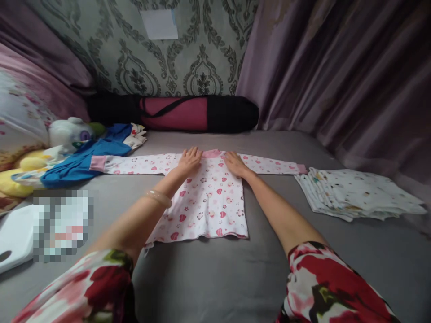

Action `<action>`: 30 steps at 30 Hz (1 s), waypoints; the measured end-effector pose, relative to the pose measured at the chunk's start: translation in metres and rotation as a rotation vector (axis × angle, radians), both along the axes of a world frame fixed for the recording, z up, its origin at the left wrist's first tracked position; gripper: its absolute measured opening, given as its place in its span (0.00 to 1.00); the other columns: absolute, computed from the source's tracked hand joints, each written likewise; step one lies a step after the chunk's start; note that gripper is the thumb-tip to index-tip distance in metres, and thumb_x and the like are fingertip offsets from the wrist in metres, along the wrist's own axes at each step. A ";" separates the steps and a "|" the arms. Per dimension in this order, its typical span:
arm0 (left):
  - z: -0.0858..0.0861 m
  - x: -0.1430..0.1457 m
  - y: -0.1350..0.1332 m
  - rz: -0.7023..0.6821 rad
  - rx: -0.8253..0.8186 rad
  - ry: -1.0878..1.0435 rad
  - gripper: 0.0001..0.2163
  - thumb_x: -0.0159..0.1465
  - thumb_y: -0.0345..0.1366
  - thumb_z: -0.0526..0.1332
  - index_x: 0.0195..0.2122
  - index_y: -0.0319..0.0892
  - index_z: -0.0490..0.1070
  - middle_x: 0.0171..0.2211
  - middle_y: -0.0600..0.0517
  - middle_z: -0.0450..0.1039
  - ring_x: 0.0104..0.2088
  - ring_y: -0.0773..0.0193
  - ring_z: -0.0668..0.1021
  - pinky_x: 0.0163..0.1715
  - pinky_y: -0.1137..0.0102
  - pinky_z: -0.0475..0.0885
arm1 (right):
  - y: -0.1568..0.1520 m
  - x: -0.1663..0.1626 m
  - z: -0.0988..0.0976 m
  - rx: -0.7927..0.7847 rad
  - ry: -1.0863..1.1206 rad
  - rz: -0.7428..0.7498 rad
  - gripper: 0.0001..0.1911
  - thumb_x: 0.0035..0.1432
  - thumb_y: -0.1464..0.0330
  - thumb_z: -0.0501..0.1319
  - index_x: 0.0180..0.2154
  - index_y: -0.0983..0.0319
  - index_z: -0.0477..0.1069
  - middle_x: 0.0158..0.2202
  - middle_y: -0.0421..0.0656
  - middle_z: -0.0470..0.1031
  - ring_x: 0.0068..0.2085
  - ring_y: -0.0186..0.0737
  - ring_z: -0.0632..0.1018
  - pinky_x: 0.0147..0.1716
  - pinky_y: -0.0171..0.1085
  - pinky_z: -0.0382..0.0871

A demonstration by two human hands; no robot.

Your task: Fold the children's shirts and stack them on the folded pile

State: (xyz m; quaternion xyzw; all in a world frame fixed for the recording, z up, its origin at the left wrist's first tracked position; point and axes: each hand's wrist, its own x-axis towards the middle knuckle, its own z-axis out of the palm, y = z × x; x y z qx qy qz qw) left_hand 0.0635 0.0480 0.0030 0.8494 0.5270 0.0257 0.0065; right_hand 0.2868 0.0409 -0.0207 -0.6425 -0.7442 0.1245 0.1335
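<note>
A white long-sleeved child's shirt (pixel 208 202) with pink hearts and flowers lies spread flat on the grey bed sheet (pixel 215 278), both sleeves stretched out sideways. Its collar and cuffs are pink. My left hand (pixel 191 160) rests flat on the shirt's left shoulder beside the collar, fingers extended. On the opposite shoulder lies my right hand (pixel 235 164), also flat with its fingers stretched out. Neither hand grips the cloth. The right cuff reaches the edge of a folded stack of white printed cloth (pixel 360 190); the left cuff lies by a blue garment (pixel 87 159).
Plush toys (pixel 69 133) and a floral pillow (pixel 20 107) sit at the left. A long black and maroon bag (pixel 173 113) lies along the patterned wall. Purple curtains (pixel 323 67) hang at the sides. A white flat object (pixel 20 235) lies at the near left beside a blurred patch.
</note>
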 end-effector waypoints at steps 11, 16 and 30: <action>0.011 0.084 -0.191 -0.202 -0.286 -0.298 0.15 0.61 0.52 0.60 0.36 0.45 0.70 0.34 0.43 0.75 0.36 0.53 0.77 0.33 0.62 0.67 | -0.049 0.086 0.011 0.137 -0.057 0.304 0.19 0.57 0.77 0.54 0.47 0.63 0.76 0.49 0.46 0.76 0.51 0.40 0.72 0.54 0.35 0.60; -0.005 0.096 -0.221 -0.146 -0.127 -0.224 0.13 0.63 0.49 0.58 0.38 0.45 0.67 0.35 0.41 0.72 0.37 0.51 0.75 0.35 0.59 0.67 | -0.058 0.077 0.010 0.155 -0.210 0.313 0.18 0.62 0.76 0.51 0.48 0.62 0.75 0.49 0.47 0.74 0.52 0.43 0.70 0.53 0.38 0.58; 0.009 0.117 -0.218 -0.147 -0.234 -0.160 0.10 0.65 0.37 0.52 0.31 0.43 0.70 0.31 0.40 0.72 0.35 0.52 0.76 0.33 0.60 0.65 | -0.053 0.082 0.015 0.174 -0.343 0.435 0.20 0.65 0.77 0.46 0.48 0.60 0.74 0.49 0.48 0.72 0.52 0.45 0.67 0.51 0.39 0.57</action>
